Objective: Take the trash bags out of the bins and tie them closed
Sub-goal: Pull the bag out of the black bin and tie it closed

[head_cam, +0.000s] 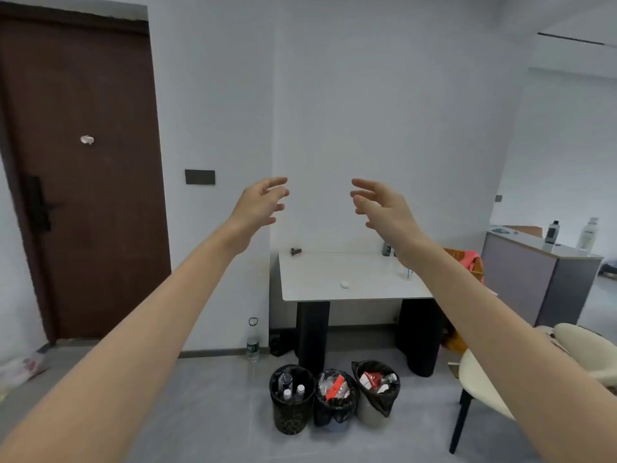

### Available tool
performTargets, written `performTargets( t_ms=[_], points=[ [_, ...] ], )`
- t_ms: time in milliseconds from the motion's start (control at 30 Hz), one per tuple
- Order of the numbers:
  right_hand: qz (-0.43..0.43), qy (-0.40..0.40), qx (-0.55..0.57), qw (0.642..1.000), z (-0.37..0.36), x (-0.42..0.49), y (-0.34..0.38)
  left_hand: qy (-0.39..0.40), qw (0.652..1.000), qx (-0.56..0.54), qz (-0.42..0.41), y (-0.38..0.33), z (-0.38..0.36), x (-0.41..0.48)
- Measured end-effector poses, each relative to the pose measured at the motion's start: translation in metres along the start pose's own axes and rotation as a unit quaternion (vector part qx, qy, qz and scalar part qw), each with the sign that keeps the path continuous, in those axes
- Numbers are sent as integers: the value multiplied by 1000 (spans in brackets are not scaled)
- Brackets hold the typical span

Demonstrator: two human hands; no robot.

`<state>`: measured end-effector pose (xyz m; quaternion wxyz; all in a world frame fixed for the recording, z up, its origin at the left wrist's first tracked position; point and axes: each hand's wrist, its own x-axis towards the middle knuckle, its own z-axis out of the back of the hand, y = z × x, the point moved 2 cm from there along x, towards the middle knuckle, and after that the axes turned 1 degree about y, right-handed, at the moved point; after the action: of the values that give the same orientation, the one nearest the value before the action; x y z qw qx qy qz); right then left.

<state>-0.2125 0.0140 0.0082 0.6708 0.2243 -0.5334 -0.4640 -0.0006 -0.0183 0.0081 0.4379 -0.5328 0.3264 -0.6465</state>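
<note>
Fingers [277, 182] on the left hand [258, 208] and right hand [384, 208] are spread and loosely bent, gripping nothing; both hands hover level before the wall. At six o'clock from them, well apart, three bins stand on the floor before the dark legs of the worktop [317, 279]. The row runs nine to three o'clock: left bin [291, 416], middle bin [330, 419], right bin [369, 416]. Each holds one black trash bag [384, 407], so three bags, none lifted or tied yet, holding bottles and wrappers. The right hand is almost straight above the right bin; the left hand lies at eleven o'clock of the left bin. Both must drop far; neither looks clearly nearer.
</note>
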Motion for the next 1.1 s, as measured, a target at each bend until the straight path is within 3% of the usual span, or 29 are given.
performTargets(
  t_ms=[467,767,1100],
  points=[
    [-12,-18,-6,1000,-66,137,-93,21,999,-31,-9,89,8,159],
    [-50,-40,-14,998,-109,248,-183,57,998,-13,0,170,5,294],
    [-101,-39,-13,994,-122,321,-298,91,995,1,49,277,-33,374]
  ],
)
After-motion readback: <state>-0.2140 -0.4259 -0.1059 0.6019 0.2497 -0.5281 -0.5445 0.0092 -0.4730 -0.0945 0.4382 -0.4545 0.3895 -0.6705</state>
